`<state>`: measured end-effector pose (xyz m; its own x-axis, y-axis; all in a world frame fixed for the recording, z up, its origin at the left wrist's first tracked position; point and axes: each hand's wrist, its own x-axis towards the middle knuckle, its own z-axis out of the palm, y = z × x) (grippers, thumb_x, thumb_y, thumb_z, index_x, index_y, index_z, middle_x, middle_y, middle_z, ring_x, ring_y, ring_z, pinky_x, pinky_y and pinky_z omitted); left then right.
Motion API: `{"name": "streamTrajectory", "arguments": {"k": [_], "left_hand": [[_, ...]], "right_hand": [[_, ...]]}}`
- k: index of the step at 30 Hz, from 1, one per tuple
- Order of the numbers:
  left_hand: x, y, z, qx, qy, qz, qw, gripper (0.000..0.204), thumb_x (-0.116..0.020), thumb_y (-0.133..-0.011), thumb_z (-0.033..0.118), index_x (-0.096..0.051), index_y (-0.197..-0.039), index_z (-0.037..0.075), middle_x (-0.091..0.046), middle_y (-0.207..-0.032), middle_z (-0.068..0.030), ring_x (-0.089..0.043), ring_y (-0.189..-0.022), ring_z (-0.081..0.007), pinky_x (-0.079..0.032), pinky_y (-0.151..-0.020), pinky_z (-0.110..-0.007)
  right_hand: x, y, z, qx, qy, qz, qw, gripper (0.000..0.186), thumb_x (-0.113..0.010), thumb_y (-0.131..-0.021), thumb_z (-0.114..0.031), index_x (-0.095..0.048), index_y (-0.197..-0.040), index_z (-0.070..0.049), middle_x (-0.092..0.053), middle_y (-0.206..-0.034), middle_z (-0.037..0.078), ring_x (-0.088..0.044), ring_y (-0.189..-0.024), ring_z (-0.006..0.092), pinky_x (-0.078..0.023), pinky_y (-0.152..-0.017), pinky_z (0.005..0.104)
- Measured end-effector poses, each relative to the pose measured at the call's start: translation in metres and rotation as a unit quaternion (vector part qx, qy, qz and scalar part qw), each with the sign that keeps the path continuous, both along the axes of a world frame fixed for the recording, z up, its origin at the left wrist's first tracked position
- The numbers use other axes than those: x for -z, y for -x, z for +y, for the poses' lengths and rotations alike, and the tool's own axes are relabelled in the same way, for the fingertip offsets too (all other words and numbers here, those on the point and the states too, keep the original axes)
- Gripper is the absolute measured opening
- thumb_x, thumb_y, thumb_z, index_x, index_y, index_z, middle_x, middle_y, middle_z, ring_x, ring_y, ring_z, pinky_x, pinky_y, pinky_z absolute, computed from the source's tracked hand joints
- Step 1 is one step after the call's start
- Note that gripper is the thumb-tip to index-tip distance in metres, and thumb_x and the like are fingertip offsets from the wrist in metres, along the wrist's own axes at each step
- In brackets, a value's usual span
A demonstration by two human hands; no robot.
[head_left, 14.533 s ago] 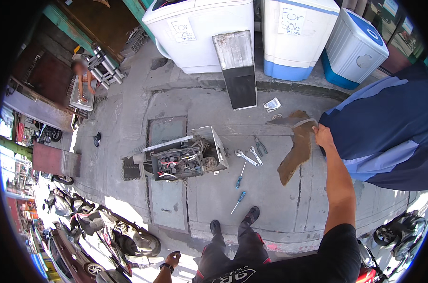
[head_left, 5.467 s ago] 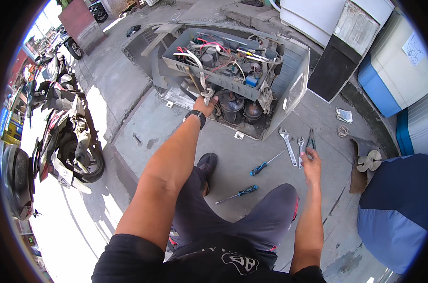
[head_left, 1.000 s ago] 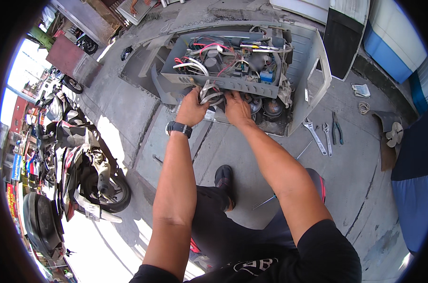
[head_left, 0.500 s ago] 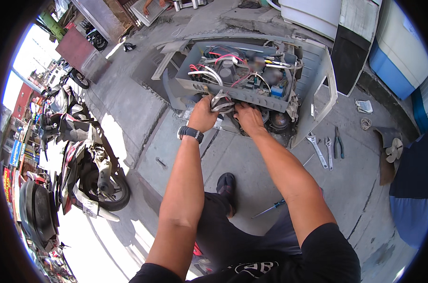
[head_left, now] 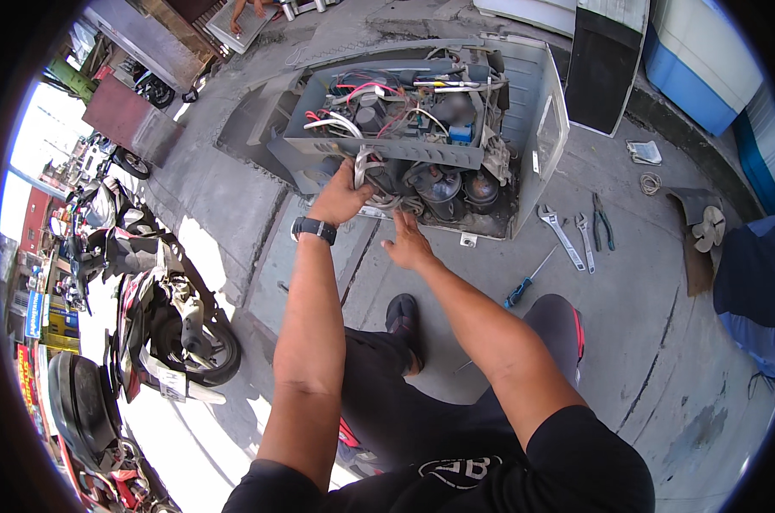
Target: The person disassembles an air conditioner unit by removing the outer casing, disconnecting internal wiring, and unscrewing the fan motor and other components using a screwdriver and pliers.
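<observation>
An opened metal appliance casing (head_left: 539,145) lies on the pavement, with a tray of electrical parts and coloured wires (head_left: 383,115) over two dark cylinders (head_left: 443,195). My left hand (head_left: 336,198) is closed on a pale bundle of cable (head_left: 366,167) hanging below the tray. My right hand (head_left: 407,244) has its fingers apart and extended at coiled lines along the casing's lower front edge; whether the fingertips touch them is unclear. Two adjustable wrenches (head_left: 560,239), pliers (head_left: 602,222) and a blue-handled screwdriver (head_left: 515,291) lie to the right.
A bent sheet with a white fan (head_left: 709,229), coiled cord (head_left: 651,183) and blue cover (head_left: 751,282) are at right. White-and-blue appliances (head_left: 695,77) and a black panel (head_left: 603,85) stand behind. Parked motorcycles (head_left: 182,325) line the left. Another person's hand (head_left: 238,24) shows far back.
My right hand has come out from among the parts under the tray, moving down and left, and its fingers have straightened. My left hand still grips the cable bundle.
</observation>
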<state>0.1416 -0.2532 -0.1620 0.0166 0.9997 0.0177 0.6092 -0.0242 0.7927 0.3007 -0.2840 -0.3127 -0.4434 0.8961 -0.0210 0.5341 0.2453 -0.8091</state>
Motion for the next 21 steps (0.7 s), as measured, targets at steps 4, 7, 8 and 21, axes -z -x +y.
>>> {"name": "streamTrajectory", "arguments": {"k": [4,7,8,21], "left_hand": [[-0.027,-0.014,-0.012,0.024,0.125,0.006,0.992,0.054,-0.066,-0.082,0.006,-0.049,-0.134,0.001,-0.064,-0.101,-0.0075,-0.061,-0.081,-0.015,-0.052,-0.069,-0.031],[-0.039,-0.026,-0.012,0.031,0.154,0.004,0.988,0.044,-0.066,-0.082,0.007,-0.055,-0.124,-0.002,-0.063,-0.094,-0.0084,-0.062,-0.074,-0.0154,-0.054,-0.061,-0.031],[-0.039,-0.029,-0.011,0.034,0.157,0.006,0.987,0.043,-0.066,-0.082,0.007,-0.055,-0.123,-0.002,-0.063,-0.094,-0.0084,-0.062,-0.074,-0.0154,-0.054,-0.061,-0.031],[-0.039,-0.029,-0.01,0.045,0.177,0.06,0.981,0.04,-0.067,-0.085,0.015,-0.059,-0.118,-0.005,-0.069,-0.096,-0.015,-0.069,-0.077,-0.0209,-0.058,-0.065,-0.033]], "right_hand": [[0.009,-0.024,-0.025,-0.022,0.083,0.031,0.996,0.082,-0.069,-0.086,-0.023,-0.022,-0.152,-0.009,-0.032,-0.149,0.022,-0.042,-0.133,0.0418,-0.041,-0.108,0.0451],[0.012,-0.028,-0.026,0.073,0.109,0.092,0.987,0.076,-0.071,-0.085,-0.021,-0.028,-0.148,-0.008,-0.036,-0.144,0.023,-0.044,-0.131,0.042,-0.041,-0.107,0.0449],[0.009,-0.027,-0.028,0.118,0.11,0.116,0.98,0.074,-0.071,-0.085,-0.02,-0.031,-0.146,-0.008,-0.037,-0.142,0.023,-0.046,-0.129,0.0422,-0.041,-0.106,0.0453],[-0.006,-0.026,-0.014,0.066,-0.062,0.067,0.994,0.048,-0.067,-0.09,-0.023,-0.043,-0.131,-0.019,-0.046,-0.139,0.015,-0.055,-0.12,0.0404,-0.049,-0.093,0.0508]]}}
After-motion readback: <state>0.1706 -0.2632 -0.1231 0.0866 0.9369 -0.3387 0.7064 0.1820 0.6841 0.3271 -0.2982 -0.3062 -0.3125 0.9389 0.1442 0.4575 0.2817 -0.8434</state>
